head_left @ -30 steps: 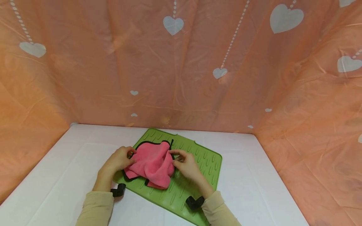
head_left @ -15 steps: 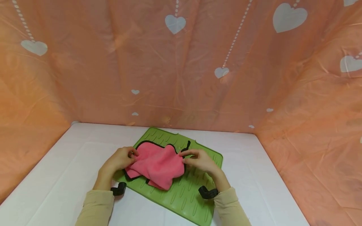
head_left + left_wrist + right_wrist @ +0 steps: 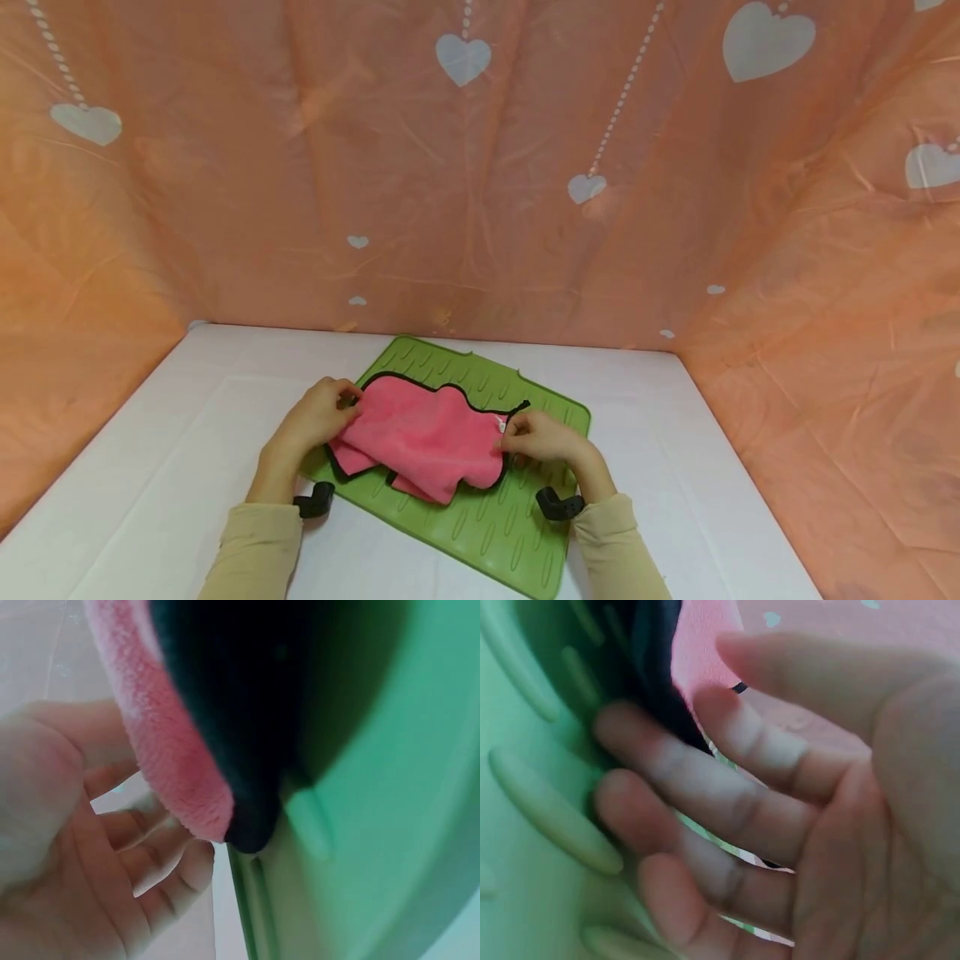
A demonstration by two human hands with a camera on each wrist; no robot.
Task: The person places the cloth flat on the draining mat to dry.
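A pink fleecy cloth (image 3: 423, 433) with black edging lies partly folded and wrinkled on a green ridged mat (image 3: 468, 533). At its left edge my left hand (image 3: 318, 415) pinches the fabric; the left wrist view shows the thumb (image 3: 97, 731) going behind the pink pile. My right hand (image 3: 549, 439) holds the right edge near a small white label (image 3: 502, 424) and a black hanging loop (image 3: 519, 407). In the right wrist view its thumb and index finger (image 3: 720, 705) meet at the cloth, while the other fingers curl loosely close over the mat.
The mat lies at an angle on a white-covered table (image 3: 180, 467). An orange curtain (image 3: 480, 208) with white hearts surrounds the back and sides. Each wrist wears a black camera mount (image 3: 316, 501), near the mat's front part.
My right hand has moved right, drawing the cloth's right side out wider and flatter, and its label now shows. The left hand has stayed almost in place at the left edge.
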